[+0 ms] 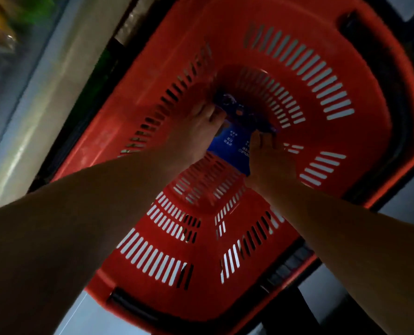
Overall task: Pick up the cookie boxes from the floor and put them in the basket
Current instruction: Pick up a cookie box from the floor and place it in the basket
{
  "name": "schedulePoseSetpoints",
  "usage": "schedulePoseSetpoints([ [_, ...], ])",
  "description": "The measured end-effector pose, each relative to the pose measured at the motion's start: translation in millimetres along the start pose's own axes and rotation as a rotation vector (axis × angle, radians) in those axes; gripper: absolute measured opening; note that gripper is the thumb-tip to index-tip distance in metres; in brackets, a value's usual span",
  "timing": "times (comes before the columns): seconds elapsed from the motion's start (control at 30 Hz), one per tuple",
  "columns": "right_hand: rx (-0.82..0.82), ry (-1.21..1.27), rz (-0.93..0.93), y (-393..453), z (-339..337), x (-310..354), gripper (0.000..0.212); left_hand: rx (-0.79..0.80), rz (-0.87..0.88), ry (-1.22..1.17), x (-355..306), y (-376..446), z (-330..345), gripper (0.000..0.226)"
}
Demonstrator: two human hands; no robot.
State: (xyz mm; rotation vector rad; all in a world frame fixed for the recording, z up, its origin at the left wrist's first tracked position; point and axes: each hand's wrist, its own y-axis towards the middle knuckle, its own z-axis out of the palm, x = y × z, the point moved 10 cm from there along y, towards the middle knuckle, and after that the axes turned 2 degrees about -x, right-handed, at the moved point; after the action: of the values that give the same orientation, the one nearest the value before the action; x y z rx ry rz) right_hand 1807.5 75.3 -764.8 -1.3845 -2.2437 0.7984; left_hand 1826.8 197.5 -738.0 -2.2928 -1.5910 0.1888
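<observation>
Both hands reach deep into the slotted red plastic basket (pixel 297 56). The left hand (pixel 196 131) and right hand (pixel 268 153) grip a blue printed cardboard cookie box (pixel 235 146) at its 2 sides. The hands hide much of the box, and its print is too blurred to read.

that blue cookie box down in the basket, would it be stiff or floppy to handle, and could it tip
The blue cookie box looks like flat-faced printed card, so probably stiff but dentable. Both the left hand and right hand hold its ends deep in the red basket, hinting it is long rather than heavy. Laid flat, it seems unlikely to tip.

Basket (pixel 297 27): red, slotted walls, black handle grips. Cookie box (pixel 235 146): blue with white print. Floor (pixel 322 291): pale grey.
</observation>
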Motion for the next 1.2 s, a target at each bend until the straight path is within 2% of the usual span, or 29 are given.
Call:
schedulePoseSetpoints([
  [0.07,0.002,-0.022,0.008,17.2,17.8,-1.4,0.106,-0.003,0.003,0.034,1.4,12.5,33.0,0.052],
  [0.2,-0.037,-0.055,0.066,43.3,38.7,-6.3,0.101,-0.063,-0.039,-0.127,6.1,39.6,92.1,0.041],
  [0.33,-0.036,-0.082,0.097,65.4,58.0,-5.0,0.097,-0.025,-0.035,-0.163,-2.6,51.4,131.9,0.036],
  [0.4,-0.034,-0.084,0.102,75.6,66.5,-3.4,0.099,-0.099,-0.022,-0.139,-1.2,55.0,139.5,0.036],
  [0.5,0.002,-0.071,0.122,84.2,73.8,-4.6,0.108,-0.211,-0.096,-0.181,3.8,61.1,138.0,0.041],
  [0.63,0.0,-0.054,0.116,74.6,64.5,-3.0,0.105,-0.035,-0.155,-0.309,-5.0,55.6,141.1,0.049],
  [0.73,-0.029,-0.006,0.124,47.3,41.5,-3.2,0.093,-0.16,-0.215,-0.518,-1.5,27.0,104.4,0.048],
  [0.87,0.013,0.034,0.122,-6.5,2.5,1.9,0.096,-0.044,-0.222,-0.568,-4.9,-34.1,59.0,0.076],
  [1.03,0.009,0.057,0.04,-110.6,-76.4,16.8,0.093,-0.015,-0.288,-0.653,-13.1,-121.7,-49.7,0.073],
  [1.2,-0.041,0.036,-0.048,-208.6,-148.9,34.8,0.09,-0.057,-0.379,-0.734,-23.5,-206.3,-151.5,0.077],
])
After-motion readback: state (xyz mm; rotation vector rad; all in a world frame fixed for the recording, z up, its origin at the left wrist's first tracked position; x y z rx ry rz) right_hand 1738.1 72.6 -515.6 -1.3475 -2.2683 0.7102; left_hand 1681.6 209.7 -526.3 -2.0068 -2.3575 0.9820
